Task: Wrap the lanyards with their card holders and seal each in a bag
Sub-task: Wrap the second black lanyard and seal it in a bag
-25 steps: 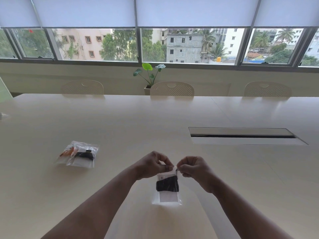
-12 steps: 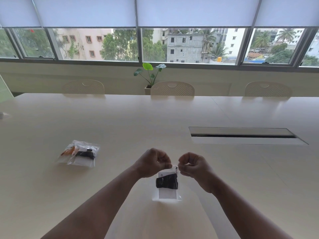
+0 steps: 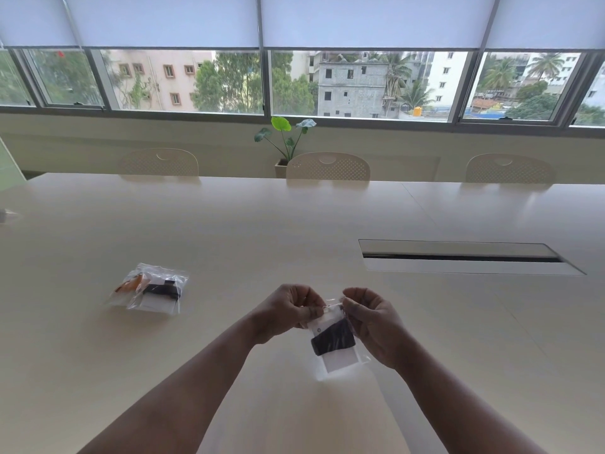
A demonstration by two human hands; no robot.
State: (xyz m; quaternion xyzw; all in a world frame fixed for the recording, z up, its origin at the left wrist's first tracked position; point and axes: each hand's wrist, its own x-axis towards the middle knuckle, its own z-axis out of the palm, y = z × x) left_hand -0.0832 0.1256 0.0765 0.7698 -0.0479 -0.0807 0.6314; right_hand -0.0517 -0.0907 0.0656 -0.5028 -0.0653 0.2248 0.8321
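Observation:
A small clear bag (image 3: pixel 340 362) hangs above the table, tilted slightly. Inside it sits a white card holder with a black lanyard (image 3: pixel 332 340) wound round its middle. My left hand (image 3: pixel 288 311) pinches the bag's top edge at its left end. My right hand (image 3: pixel 373 322) pinches the same edge at its right end and lies along the bag's right side. On the table to the left lie two more clear bags (image 3: pixel 154 288), overlapping: one holds an orange lanyard, the other a black lanyard on a white card holder.
The wide cream table (image 3: pixel 229 231) has a long cable slot (image 3: pixel 465 257) at the right. Three perforated chairs (image 3: pixel 327 167) stand along the far edge. A potted plant (image 3: pixel 284 139) sits on the window ledge behind them.
The bag has tilted, its bottom swinging to the right. Both hands have stayed on its top edge, close together.

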